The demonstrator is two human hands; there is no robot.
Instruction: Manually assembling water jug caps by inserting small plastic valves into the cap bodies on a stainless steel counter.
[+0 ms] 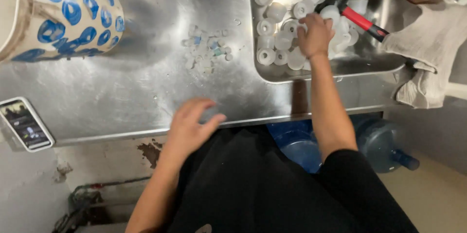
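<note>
My right hand (pixel 315 33) reaches into a steel sink basin (pixel 369 60) and closes over a pile of several white plastic bottle caps (pixel 275 38). Whether it grips a cap is hidden by the fingers. A mallet with a black head and red-and-black handle (pixel 357 17) lies across the caps just beyond my right hand. My left hand (pixel 192 123) hovers over the front edge of the steel counter (pixel 121 92), fingers apart and holding nothing. A small heap of clear and bluish plastic bits (pixel 206 50) lies on the counter left of the basin.
A large sack with blue ring print (pixel 63 9) stands at the back left. A phone (pixel 25 123) lies at the counter's left front corner. A grey cloth (pixel 428 53) drapes over the right edge. Blue water jugs (pixel 384 143) lie under the counter.
</note>
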